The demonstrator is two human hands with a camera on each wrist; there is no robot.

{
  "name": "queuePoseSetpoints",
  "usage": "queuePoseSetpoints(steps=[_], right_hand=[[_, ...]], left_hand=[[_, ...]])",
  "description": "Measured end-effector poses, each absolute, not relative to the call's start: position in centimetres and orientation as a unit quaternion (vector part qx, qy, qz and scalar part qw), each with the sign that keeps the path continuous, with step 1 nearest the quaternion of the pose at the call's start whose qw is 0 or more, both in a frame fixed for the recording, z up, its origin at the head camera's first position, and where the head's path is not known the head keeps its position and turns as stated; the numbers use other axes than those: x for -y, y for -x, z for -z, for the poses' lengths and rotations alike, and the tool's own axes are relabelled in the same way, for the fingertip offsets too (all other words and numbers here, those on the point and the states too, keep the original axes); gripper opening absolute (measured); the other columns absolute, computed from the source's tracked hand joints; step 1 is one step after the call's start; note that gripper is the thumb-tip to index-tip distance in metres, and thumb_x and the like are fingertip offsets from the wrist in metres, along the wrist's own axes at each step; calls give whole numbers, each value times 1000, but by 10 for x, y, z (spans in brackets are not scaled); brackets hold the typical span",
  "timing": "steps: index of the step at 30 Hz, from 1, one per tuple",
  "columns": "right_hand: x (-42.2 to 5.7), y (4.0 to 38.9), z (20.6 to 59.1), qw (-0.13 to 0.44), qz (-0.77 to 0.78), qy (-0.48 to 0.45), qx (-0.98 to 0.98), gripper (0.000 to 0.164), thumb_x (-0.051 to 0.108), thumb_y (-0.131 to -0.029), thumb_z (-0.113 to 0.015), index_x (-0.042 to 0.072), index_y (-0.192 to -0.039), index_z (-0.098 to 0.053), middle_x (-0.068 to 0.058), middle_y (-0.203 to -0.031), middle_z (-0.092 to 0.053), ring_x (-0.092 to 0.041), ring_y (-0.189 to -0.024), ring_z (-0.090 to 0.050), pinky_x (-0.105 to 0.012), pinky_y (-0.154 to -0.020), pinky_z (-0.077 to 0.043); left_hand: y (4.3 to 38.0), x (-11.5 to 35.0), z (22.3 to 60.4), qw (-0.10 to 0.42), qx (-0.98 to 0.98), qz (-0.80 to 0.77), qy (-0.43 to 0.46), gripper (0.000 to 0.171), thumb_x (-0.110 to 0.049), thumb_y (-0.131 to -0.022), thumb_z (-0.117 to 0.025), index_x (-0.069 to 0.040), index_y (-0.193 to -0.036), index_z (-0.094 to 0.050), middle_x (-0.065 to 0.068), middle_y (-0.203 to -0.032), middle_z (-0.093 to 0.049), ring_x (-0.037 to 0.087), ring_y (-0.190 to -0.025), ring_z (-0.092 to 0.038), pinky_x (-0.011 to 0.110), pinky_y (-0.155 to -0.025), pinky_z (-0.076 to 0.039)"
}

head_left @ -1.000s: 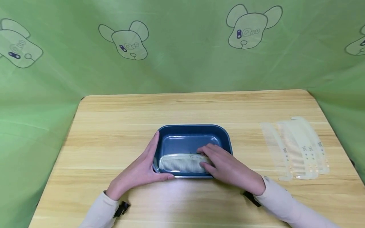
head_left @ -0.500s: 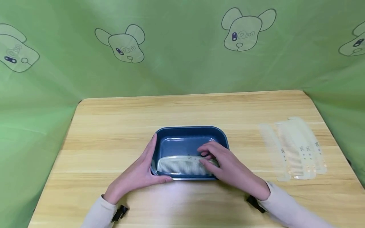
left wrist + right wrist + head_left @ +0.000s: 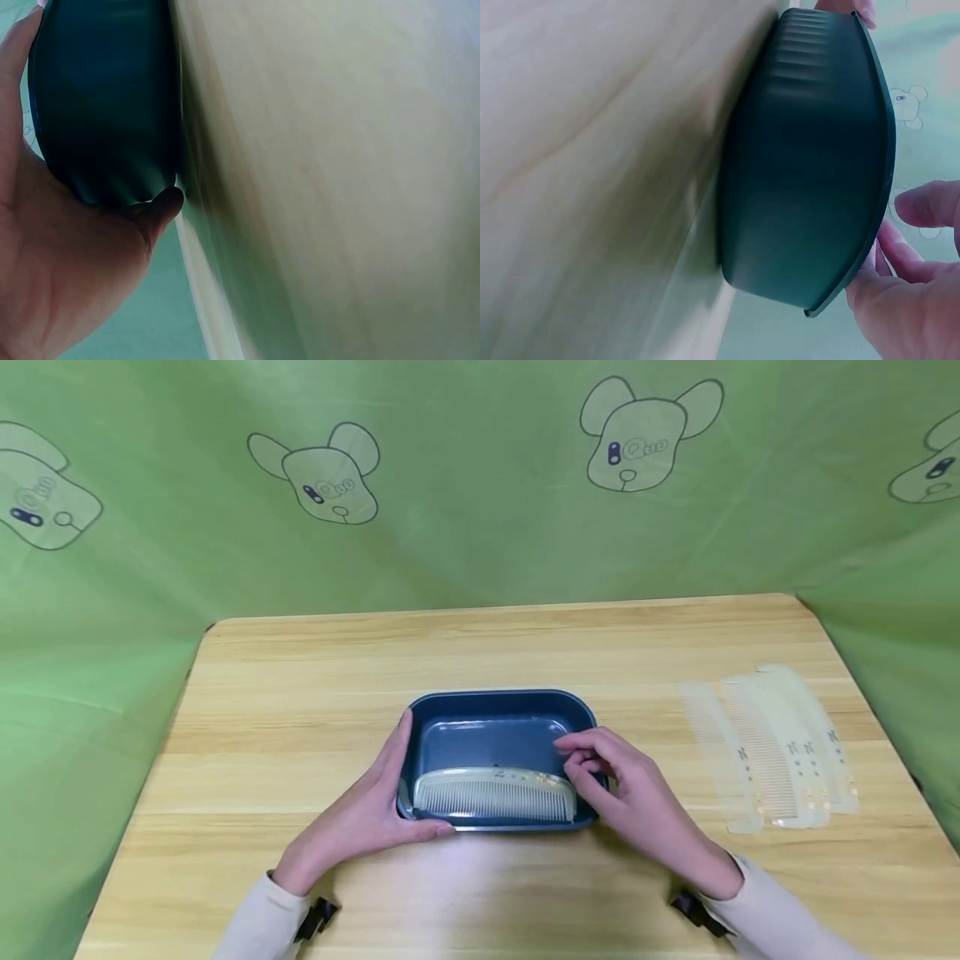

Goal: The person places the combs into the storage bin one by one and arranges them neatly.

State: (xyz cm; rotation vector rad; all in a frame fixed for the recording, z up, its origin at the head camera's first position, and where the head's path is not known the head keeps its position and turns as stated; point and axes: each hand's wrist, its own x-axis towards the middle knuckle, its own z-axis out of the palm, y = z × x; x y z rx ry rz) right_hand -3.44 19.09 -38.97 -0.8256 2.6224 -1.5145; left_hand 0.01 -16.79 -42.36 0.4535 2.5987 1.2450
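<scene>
A deep blue rectangular tray [image 3: 491, 743] stands on the table before me. Along its front wall lies a pale translucent comb [image 3: 495, 796], teeth toward me. My left hand [image 3: 360, 818] grips the tray's left end, its fingers along the side and its thumb at the front wall. The left wrist view shows that thumb by the lower edge of the dark tray [image 3: 112, 97]. Over the tray's right end, my right hand [image 3: 633, 785] has loosely bent fingers with nothing between them. In the right wrist view, its fingers [image 3: 930, 204] are beside the rim.
Several similar pale combs [image 3: 772, 752] lie side by side at the right of the wooden table [image 3: 300, 693]. Green cloth [image 3: 480, 527] with mouse-like drawings hangs behind and at both sides. A black band shows at each wrist.
My right hand has let go of the comb's right end and drawn back to the right, over the tray's right wall. The left hand has kept its grip on the tray.
</scene>
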Motion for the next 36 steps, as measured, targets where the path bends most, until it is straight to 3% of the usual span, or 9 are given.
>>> queuePoseSetpoints(steps=[12, 19, 36], right_hand=[[-207, 32, 385, 6, 507, 212, -835, 31, -8, -103, -69, 0, -133, -69, -10, -123, -70, -21, -107, -68, -17, -96, -54], [-220, 34, 385, 1, 497, 200, -845, 34, -8, -103, -69, 1, -136, -68, -7, -127, -69, -16, -110, -67, -15, -98, -52], [-255, 39, 396, -48, 455, 171, -872, 44, -13, -96, -74, -4, -139, -64, -16, -132, -68, -7, -112, -64, -9, -96, -48]], left_hand=[[1, 169, 426, 119, -888, -420, -145, 148, -71, -80, -89, -24, -175, 13, 0, -182, 5, 27, -164, -15, 52, -126, -29], [0, 169, 426, 121, -890, -416, -143, 148, -73, -79, -88, -25, -175, 14, -1, -182, 5, 25, -164, -16, 51, -126, -30], [1, 169, 425, 124, -888, -418, -145, 146, -74, -80, -87, -29, -174, 15, -3, -182, 5, 24, -164, -15, 51, -126, -30]])
